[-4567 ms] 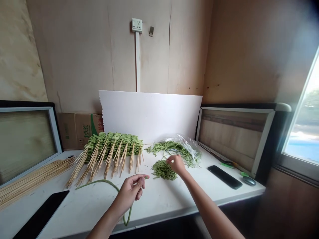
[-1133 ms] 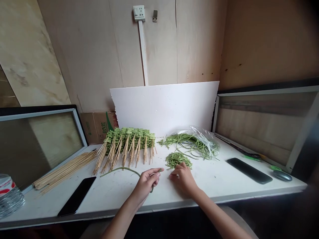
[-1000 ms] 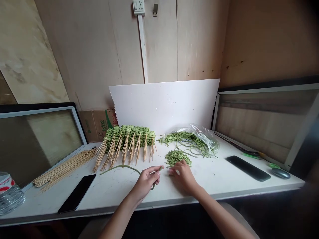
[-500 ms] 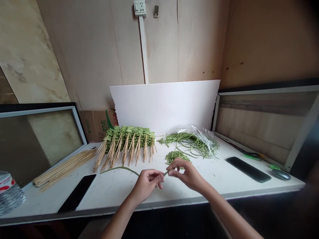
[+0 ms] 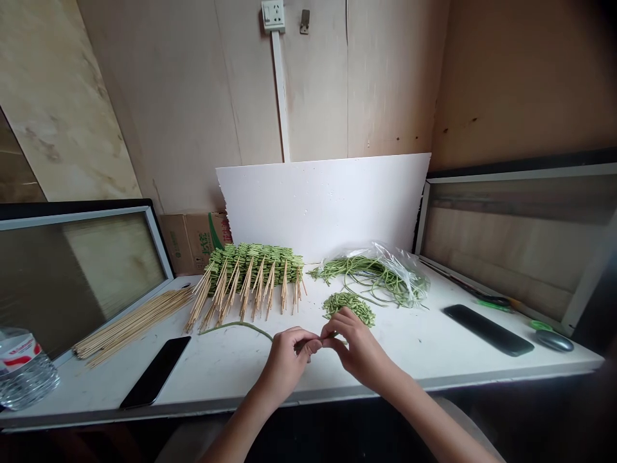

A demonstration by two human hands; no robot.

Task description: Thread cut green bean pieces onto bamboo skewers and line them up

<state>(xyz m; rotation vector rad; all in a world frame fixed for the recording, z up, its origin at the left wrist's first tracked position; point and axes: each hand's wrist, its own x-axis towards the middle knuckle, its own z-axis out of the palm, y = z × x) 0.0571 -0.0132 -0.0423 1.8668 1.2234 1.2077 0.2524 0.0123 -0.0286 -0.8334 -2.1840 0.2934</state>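
Note:
A long green bean (image 5: 240,324) trails out leftward over the white table from my left hand (image 5: 288,354), whose fingers are closed on it. My right hand (image 5: 355,346) pinches the bean's other end, its fingertips meeting those of my left hand. Most of the bean between the hands is hidden by fingers. Just beyond my right hand lies a heap of short cut bean pieces (image 5: 348,302). Further back on the right, long beans (image 5: 366,270) spill from a clear plastic bag (image 5: 407,273). At back left are stacked skewers of bean pieces (image 5: 250,263), their bare stick ends toward me.
Loose bamboo sticks (image 5: 135,321) lie at left, near a black phone (image 5: 157,373) and a water bottle (image 5: 24,366). On the right are a dark phone (image 5: 488,330), a computer mouse (image 5: 554,341) and scissors (image 5: 489,299). A white board (image 5: 322,206) stands behind.
My right hand has come closer to my left, and the fingertips now meet around the bean. The view has shifted slightly.

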